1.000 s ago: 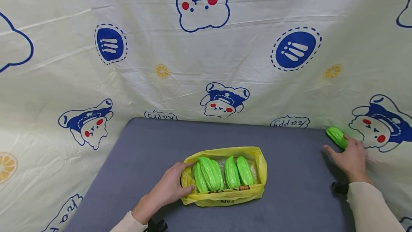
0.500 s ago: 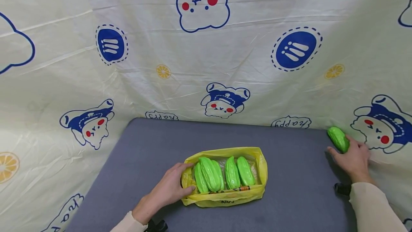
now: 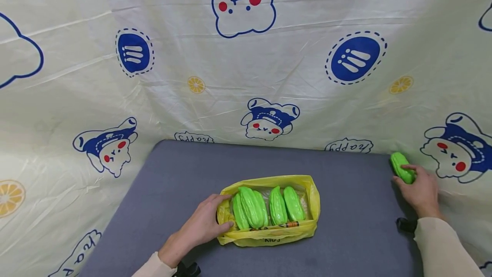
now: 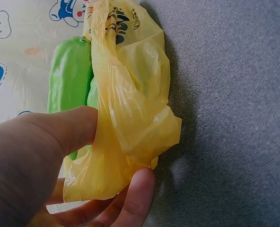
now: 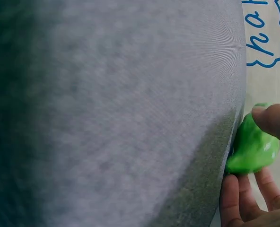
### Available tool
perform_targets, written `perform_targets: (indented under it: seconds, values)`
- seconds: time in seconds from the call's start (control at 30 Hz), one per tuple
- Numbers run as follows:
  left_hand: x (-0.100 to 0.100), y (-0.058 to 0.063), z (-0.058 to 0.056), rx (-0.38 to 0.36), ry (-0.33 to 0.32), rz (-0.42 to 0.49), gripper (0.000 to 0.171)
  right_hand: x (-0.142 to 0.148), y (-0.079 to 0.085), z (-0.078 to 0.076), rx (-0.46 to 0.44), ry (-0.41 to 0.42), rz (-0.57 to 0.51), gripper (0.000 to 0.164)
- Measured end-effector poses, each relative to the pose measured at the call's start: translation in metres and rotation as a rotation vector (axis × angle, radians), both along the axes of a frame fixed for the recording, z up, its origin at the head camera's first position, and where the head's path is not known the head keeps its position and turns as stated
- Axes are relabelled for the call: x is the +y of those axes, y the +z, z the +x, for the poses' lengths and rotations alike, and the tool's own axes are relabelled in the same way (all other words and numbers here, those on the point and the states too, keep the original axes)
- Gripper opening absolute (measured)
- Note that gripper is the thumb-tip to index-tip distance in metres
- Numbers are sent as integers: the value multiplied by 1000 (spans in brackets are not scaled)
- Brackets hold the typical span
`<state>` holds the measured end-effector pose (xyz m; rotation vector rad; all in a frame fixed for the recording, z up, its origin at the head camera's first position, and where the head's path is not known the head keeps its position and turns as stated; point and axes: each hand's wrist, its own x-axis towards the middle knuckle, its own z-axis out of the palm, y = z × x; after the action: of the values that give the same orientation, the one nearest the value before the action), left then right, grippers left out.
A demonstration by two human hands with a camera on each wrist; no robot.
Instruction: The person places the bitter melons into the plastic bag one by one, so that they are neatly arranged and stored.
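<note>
At the table's far right corner, a bright green, ridged bitter melon (image 3: 398,162) lies close to the hanging sheet. My right hand (image 3: 421,189) pinches its near end; in the right wrist view the thumb rests on one side of the bitter melon (image 5: 253,146), the fingertips (image 5: 231,189) on the other. An open yellow plastic bag (image 3: 284,239) sits at the table's middle with several similar bitter melons (image 3: 251,208) side by side inside. My left hand (image 3: 201,221) grips the bag's left end, thumb inside the yellow plastic (image 4: 130,94) and fingers outside.
The dark grey table (image 3: 353,191) reaches back to a cream sheet (image 3: 215,110) with blue cartoon prints, which also hangs along its left and right sides. A dark wrist camera (image 3: 406,225) sits at the right cuff.
My right hand's fingers have shifted over the top of the bitter melon, which has turned slightly more upright in view. The left hand and the bag have stayed in place.
</note>
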<state>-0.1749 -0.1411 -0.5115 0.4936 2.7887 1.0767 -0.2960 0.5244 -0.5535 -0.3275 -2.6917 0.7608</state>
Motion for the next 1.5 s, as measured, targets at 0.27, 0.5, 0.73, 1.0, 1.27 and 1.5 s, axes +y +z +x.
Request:
perform_targets:
  seconds: [0.27,0.5,0.73,1.0,1.27,1.5]
  values:
    - [0,1,0,-3,0,2,75,-1,-6,3,61,-52,0,48]
    - [0,1,0,-9,3,4,75,-6,-1,6,19,-57,-28,67]
    - [1,2,2,10,-2,3,75,-14,6,12,51,-66,-57,63]
    - [2,0,2,20,-2,0,75,-27,15,20,79,-101,-91,57]
    - [2,0,1,16,2,1,75,-44,21,27,182,-68,-49,48]
    - [3,0,1,8,-1,1,75,-59,31,35,215,-65,-94,54]
